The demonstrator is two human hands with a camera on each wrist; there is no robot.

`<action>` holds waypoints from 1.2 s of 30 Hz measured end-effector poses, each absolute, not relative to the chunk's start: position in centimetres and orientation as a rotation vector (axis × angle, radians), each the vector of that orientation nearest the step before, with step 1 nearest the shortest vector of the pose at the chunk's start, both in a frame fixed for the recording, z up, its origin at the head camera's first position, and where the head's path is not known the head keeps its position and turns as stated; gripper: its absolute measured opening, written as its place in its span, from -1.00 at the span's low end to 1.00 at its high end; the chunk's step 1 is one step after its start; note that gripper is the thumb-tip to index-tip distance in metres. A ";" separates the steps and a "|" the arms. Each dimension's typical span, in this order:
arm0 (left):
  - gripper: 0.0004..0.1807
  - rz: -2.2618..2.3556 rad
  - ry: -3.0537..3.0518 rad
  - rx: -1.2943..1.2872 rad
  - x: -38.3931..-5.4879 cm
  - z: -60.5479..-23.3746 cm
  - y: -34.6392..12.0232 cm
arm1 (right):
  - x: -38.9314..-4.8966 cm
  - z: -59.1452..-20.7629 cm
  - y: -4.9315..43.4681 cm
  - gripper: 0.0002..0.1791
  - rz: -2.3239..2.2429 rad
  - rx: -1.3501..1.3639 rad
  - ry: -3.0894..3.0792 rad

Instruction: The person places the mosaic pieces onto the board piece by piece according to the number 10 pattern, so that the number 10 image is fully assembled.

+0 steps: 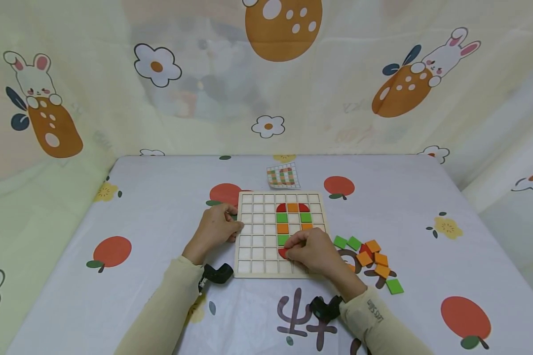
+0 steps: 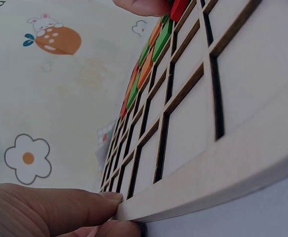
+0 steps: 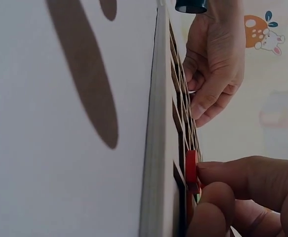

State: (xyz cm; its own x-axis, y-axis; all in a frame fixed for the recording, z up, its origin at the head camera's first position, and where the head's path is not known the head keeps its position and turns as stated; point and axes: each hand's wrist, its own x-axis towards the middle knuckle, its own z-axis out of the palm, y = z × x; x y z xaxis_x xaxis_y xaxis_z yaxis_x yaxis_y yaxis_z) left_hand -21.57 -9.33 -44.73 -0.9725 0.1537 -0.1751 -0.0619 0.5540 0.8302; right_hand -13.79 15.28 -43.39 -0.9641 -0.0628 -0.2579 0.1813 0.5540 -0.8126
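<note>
Left hand (image 1: 213, 228) — fingers grip the grid board (image 1: 257, 246) by its left edge. Right hand (image 1: 313, 250) — fingers pinch a red piece (image 3: 191, 168).

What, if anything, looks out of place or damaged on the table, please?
Nothing looks damaged or spilled. The patterned card behind the board seems slightly curled rather than flat, and some loose tiles to the board's right overlap untidily.
</note>
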 end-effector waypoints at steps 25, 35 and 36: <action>-0.64 1.386 2.546 0.063 -21.3 -44.9 -9.2 | -13.2 -43.2 19.1 -0.87 -1.526 0.088 2.487; -0.64 1.360 2.566 0.091 -21.5 -44.6 -9.3 | -11.6 -42.3 28.1 -0.73 -1.227 0.317 2.694; -0.64 1.360 2.565 0.091 -21.5 -44.6 -9.3 | -11.5 -42.4 28.6 -0.72 -1.194 0.332 2.696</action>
